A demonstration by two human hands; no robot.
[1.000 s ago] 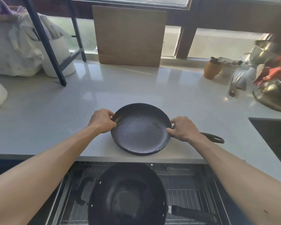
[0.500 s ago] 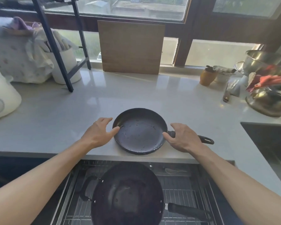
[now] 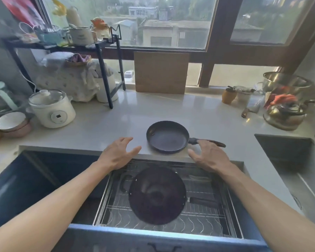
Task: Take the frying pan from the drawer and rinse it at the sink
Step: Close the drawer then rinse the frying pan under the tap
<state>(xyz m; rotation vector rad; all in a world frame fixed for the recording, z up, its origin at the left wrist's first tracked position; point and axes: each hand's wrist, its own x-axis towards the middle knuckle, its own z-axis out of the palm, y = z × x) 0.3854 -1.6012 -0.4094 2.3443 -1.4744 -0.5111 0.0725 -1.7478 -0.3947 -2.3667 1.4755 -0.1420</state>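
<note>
frying pan (image 3: 166, 136): black | wok (image 3: 156, 195): black | countertop (image 3: 102, 122): pale grey | cutting board (image 3: 161, 72): brown | drawer (image 3: 116, 233): blue front

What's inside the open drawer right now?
A dark wok sits on the drawer's wire rack, its handle pointing right. Whatever lies under the wok is hidden. The frying pan is already on the counter.

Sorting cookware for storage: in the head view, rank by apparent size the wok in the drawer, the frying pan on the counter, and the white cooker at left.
1. wok, though it sits nearest the camera.
2. frying pan and white cooker: look about alike, so unranked.
</note>
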